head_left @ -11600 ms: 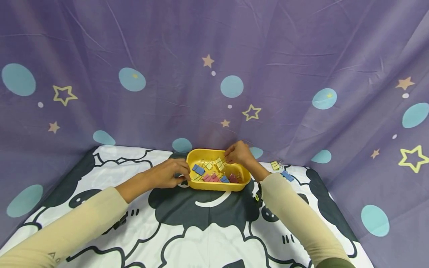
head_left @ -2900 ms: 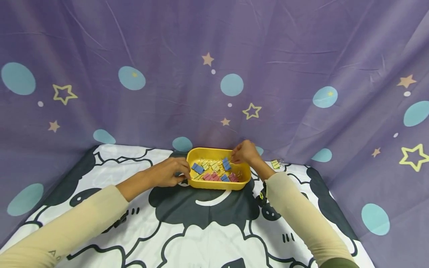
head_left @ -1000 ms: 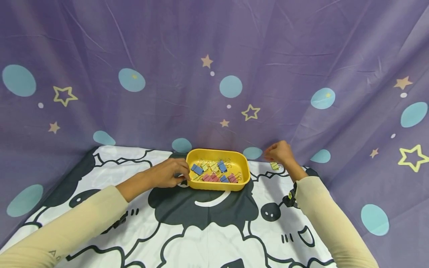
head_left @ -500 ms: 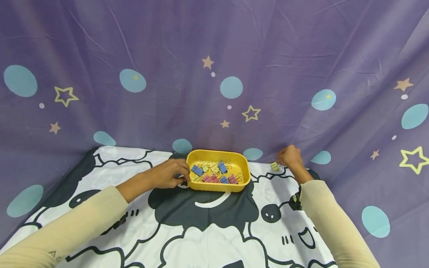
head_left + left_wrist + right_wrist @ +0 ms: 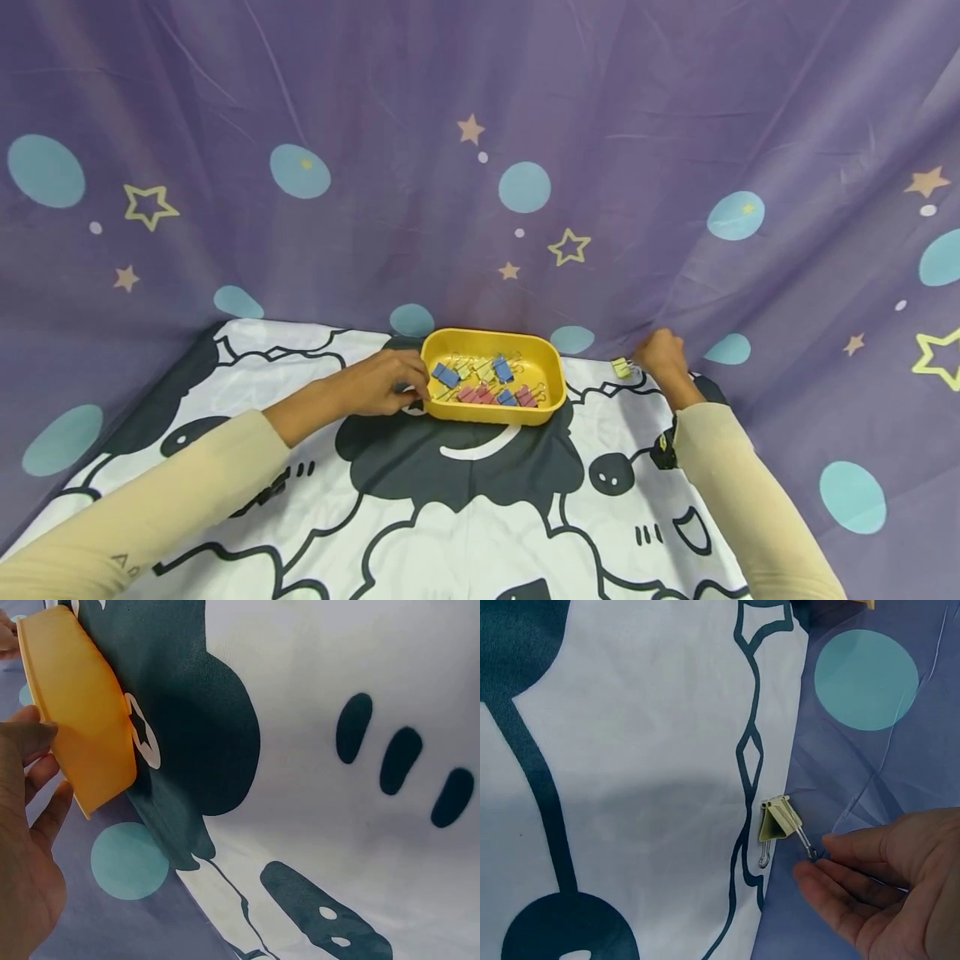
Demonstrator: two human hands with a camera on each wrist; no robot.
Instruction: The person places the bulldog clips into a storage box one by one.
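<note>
A yellow plastic tray (image 5: 551, 408) sits at the back of the cloth-covered table, with blue, yellow and pink binder clips inside. My left hand (image 5: 381, 383) pinches the tray's left end; in the left wrist view the thumb lies at the rim, with fingers against the outer wall. To the right of the tray, a pale yellow binder clip (image 5: 780, 817) lies at the cloth's back edge. One of its wire handles is between the thumb and fingertips of my right hand (image 5: 877, 877), which seem to pinch its end. In the head view this hand (image 5: 662, 357) partly hides the handles.
A purple curtain (image 5: 420, 208) with stars and dots hangs directly behind the table. The white cloth (image 5: 450, 542) has a dark cartoon print. The tray stands close against the curtain.
A blue clip from the table's right side is now in the tray. My right hand has moved from the tray rightward and down to the yellow clip. My left hand stays on the tray.
</note>
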